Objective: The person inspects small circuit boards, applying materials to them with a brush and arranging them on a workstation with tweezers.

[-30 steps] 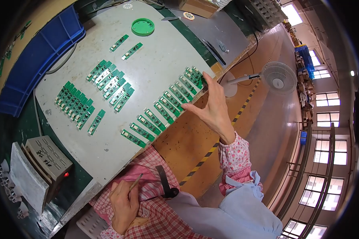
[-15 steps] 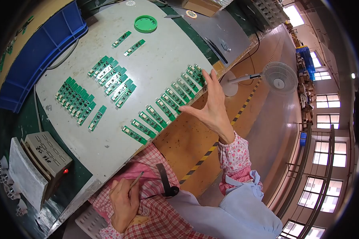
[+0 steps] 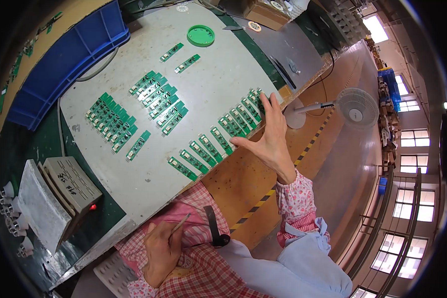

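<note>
Circuit boards (image 3: 193,161) line the table's (image 3: 134,186) near edge, partly gapped; others lie grouped farther in; the right hand (image 3: 273,146), spread open, spans part of the row; the left hand (image 3: 159,252) grips a thin tool (image 3: 180,223).

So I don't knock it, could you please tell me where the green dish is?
In the head view, the green dish sits near the top, left of centre, on the grey table, beyond two circuit boards.
</note>
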Available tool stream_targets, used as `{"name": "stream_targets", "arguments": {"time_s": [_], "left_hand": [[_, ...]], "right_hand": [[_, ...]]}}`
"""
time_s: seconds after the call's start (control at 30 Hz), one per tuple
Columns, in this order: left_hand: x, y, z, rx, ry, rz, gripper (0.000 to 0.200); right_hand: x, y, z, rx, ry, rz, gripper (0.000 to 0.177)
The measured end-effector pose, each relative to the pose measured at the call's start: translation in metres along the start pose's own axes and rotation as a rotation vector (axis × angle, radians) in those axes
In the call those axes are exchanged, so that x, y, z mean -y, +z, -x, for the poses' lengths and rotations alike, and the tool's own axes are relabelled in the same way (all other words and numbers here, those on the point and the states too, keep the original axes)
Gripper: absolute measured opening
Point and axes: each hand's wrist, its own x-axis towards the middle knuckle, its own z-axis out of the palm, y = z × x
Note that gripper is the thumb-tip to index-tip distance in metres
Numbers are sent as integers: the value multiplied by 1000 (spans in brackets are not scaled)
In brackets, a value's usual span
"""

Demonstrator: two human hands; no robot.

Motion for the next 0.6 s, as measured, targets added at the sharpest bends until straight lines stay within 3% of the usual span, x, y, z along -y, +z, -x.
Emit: {"name": "stream_targets", "arguments": {"time_s": [0.6], "left_hand": [[15,7,11,-82,111,106,9]], "right_hand": [[-24,3,-18,-143,-27,-89,101]]}}
